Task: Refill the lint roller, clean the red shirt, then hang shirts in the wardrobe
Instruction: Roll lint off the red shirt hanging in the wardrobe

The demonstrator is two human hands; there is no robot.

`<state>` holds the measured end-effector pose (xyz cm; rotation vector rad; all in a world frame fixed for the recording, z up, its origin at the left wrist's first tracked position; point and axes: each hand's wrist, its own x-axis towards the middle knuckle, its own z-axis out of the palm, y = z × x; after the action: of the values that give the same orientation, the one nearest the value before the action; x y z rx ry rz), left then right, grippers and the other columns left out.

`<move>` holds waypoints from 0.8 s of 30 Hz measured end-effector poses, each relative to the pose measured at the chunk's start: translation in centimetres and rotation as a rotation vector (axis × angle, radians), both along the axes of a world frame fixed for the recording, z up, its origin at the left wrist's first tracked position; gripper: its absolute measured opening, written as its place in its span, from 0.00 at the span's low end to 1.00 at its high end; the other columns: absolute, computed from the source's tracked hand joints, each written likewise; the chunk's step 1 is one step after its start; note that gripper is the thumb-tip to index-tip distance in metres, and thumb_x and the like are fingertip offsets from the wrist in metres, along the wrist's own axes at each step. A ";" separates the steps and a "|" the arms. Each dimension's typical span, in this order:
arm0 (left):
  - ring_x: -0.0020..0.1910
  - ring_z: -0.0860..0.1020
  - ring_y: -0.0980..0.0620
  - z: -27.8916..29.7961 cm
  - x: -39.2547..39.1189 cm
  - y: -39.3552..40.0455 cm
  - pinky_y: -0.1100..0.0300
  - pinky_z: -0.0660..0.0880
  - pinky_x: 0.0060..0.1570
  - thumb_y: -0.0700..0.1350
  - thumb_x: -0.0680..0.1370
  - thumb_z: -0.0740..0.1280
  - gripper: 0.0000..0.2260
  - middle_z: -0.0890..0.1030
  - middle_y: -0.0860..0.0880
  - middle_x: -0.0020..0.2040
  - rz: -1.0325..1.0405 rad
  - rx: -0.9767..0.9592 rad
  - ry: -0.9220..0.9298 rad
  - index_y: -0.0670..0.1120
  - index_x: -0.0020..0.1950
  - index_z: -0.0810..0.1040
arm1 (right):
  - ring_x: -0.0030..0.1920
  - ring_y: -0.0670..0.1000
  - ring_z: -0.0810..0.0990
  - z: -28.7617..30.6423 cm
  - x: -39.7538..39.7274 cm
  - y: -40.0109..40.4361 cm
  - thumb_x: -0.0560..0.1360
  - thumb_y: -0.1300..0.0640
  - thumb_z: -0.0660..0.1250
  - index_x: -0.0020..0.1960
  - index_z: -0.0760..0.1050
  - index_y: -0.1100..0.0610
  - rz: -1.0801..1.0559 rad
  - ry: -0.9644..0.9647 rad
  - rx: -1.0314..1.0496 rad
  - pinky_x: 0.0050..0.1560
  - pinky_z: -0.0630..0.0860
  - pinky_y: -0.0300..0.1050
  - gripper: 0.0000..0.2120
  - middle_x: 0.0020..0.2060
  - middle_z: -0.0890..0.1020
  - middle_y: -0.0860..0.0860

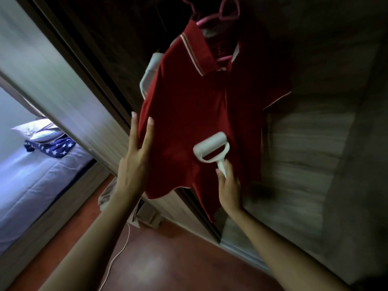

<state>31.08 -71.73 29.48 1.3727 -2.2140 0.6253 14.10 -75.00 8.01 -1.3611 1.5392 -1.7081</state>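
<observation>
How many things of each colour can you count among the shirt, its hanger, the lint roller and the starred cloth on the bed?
Red: 1, the shirt
Pink: 1, the hanger
White: 1, the lint roller
Blue with white stars: 1, the cloth
Total: 4

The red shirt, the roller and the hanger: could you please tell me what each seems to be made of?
Red shirt: soft matte knit fabric, probably cotton; it drapes and folds, with a striped collar.
Roller: smooth white plastic frame and handle, likely a paper drum, blurred.
Hanger: glossy pink, probably plastic, judging by its even colour and rounded loops.
</observation>
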 end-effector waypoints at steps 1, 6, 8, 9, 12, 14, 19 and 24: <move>0.63 0.71 0.29 -0.1 0.1 -0.3 0.41 0.79 0.44 0.33 0.71 0.69 0.44 0.45 0.35 0.78 -0.001 0.001 0.002 0.49 0.78 0.45 | 0.51 0.50 0.82 -1.6 0.2 0.3 0.79 0.52 0.62 0.69 0.70 0.57 0.024 0.039 0.069 0.46 0.71 0.35 0.19 0.52 0.83 0.54; 0.76 0.39 0.36 0.2 0.3 -1.3 0.34 0.46 0.67 0.62 0.75 0.60 0.37 0.35 0.44 0.77 -0.024 0.005 -0.129 0.47 0.77 0.50 | 0.58 0.55 0.79 -8.6 -0.6 3.1 0.81 0.52 0.59 0.69 0.68 0.51 0.232 0.274 0.582 0.51 0.75 0.46 0.17 0.60 0.80 0.54; 0.75 0.35 0.39 0.6 0.2 -1.8 0.36 0.41 0.69 0.66 0.76 0.53 0.36 0.32 0.48 0.76 -0.021 -0.036 -0.250 0.49 0.78 0.48 | 0.57 0.54 0.80 -8.0 -0.7 3.5 0.80 0.53 0.60 0.69 0.68 0.51 0.144 0.223 0.481 0.49 0.74 0.44 0.17 0.59 0.80 0.55; 0.75 0.33 0.40 0.8 0.4 -2.1 0.38 0.39 0.71 0.61 0.76 0.57 0.36 0.31 0.49 0.76 -0.004 -0.062 -0.327 0.51 0.78 0.46 | 0.56 0.55 0.80 -7.1 -0.6 3.3 0.80 0.53 0.61 0.69 0.69 0.53 0.072 0.204 0.403 0.46 0.72 0.42 0.18 0.57 0.81 0.55; 0.75 0.32 0.43 1.7 0.6 -2.9 0.42 0.36 0.72 0.47 0.70 0.71 0.46 0.33 0.49 0.77 0.076 -0.062 -0.517 0.52 0.79 0.44 | 0.52 0.53 0.80 -4.1 -0.3 1.4 0.80 0.48 0.59 0.69 0.68 0.54 -0.065 0.129 0.170 0.46 0.74 0.43 0.20 0.54 0.81 0.55; 0.76 0.33 0.44 1.9 0.5 -3.1 0.44 0.35 0.73 0.46 0.69 0.72 0.46 0.38 0.47 0.78 0.090 -0.046 -0.578 0.51 0.79 0.47 | 0.52 0.52 0.80 -2.7 -0.1 0.1 0.80 0.45 0.56 0.71 0.65 0.54 -0.085 0.115 0.109 0.49 0.78 0.46 0.22 0.54 0.80 0.54; 0.77 0.38 0.44 2.3 0.4 -3.7 0.44 0.37 0.74 0.49 0.62 0.79 0.53 0.50 0.42 0.79 0.167 0.052 -0.637 0.49 0.79 0.51 | 0.54 0.54 0.81 -4.8 -0.6 -0.6 0.79 0.57 0.63 0.71 0.66 0.55 0.058 0.315 0.264 0.49 0.76 0.43 0.21 0.56 0.80 0.57; 0.77 0.49 0.43 2.6 0.2 -4.2 0.43 0.42 0.74 0.50 0.62 0.78 0.52 0.55 0.40 0.78 0.177 0.037 -0.628 0.48 0.79 0.52 | 0.55 0.50 0.81 -8.0 -2.2 1.3 0.79 0.53 0.63 0.70 0.66 0.52 0.095 0.153 0.441 0.42 0.70 0.30 0.20 0.61 0.79 0.52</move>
<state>31.23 -75.91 32.06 1.5561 -2.5920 1.2236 11.89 -73.66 0.00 -1.3237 1.7716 -1.1378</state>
